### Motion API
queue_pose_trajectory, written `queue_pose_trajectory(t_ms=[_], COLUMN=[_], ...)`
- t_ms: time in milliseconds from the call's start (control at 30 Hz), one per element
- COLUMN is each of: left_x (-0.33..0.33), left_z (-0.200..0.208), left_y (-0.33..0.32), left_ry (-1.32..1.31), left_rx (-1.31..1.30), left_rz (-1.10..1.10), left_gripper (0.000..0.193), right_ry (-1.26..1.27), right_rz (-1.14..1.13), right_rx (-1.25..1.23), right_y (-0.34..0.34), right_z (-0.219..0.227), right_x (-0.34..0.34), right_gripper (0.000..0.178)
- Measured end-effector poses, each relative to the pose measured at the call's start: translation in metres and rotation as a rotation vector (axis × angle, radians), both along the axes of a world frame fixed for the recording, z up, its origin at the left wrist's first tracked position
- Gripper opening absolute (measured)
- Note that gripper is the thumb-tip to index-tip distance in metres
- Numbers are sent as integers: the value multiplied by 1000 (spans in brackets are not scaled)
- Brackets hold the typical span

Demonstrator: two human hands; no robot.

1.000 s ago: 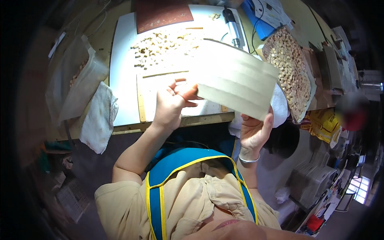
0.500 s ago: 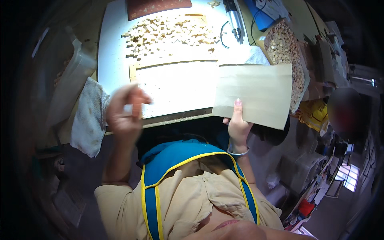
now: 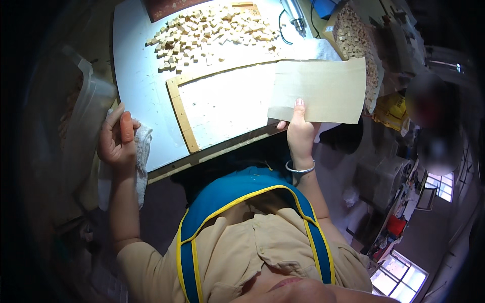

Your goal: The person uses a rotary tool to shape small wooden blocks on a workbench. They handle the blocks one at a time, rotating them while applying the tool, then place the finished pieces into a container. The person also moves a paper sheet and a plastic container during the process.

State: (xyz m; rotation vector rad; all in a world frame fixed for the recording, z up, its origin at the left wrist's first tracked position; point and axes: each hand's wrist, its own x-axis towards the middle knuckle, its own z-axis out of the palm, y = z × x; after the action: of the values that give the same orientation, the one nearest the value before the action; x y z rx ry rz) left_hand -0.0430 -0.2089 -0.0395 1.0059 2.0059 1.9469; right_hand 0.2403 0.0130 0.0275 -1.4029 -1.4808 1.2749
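Note:
My right hand (image 3: 300,132) grips the lower edge of a tan rectangular sheet (image 3: 318,93), thumb on top. The sheet spans the right end of a low wooden frame (image 3: 184,118) on the white board (image 3: 144,121). My left hand (image 3: 117,139) is at the table's left edge, beside a white towel (image 3: 143,151). Its fingers are apart and hold nothing that I can see; one digit wears an orange finger cover (image 3: 127,127). Beyond the frame lie many small wooden cubes (image 3: 202,38), loosely heaped.
A translucent plastic bin (image 3: 91,96) stands at the left. At the far right are a grey powered hand tool (image 3: 297,20) with a cord, a white cloth (image 3: 318,49) and a bag of wooden pieces (image 3: 351,38). A dark red panel (image 3: 172,7) lies at the back.
My left hand has moved left, away from the frame to the towel at the table edge. The right hand still holds the tan sheet. The view has shifted, showing the frame's left side.

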Motion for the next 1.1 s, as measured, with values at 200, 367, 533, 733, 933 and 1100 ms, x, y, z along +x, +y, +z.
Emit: queue_pose_trajectory(t_ms=[200, 367, 533, 733, 933, 1100], left_x=[-9, -15, -16, -16, -16, -15], left_z=[10, 6, 17, 22, 24, 27], left_y=[-4, -8, -9, -10, -3, -3], left_ry=[-83, -287, -380, -449, -440, -530], left_rx=[-133, 30, 68, 69, 66, 92], left_rz=[-243, -282, -330, -283, -247, -222], left_gripper=[27, 28, 28, 25, 22, 21], right_ry=[48, -119, -103, 105, 246, 264], right_rz=[39, 89, 139, 82, -126, -81], right_rx=[-4, 25, -56, -28, -175, -180], right_y=[-18, -36, -60, -46, -14, -29], right_z=[-3, 7, -3, 5, -9, -15], right_x=[-17, -34, -41, -20, 2, -23], right_gripper=[24, 29, 33, 20, 18, 20])
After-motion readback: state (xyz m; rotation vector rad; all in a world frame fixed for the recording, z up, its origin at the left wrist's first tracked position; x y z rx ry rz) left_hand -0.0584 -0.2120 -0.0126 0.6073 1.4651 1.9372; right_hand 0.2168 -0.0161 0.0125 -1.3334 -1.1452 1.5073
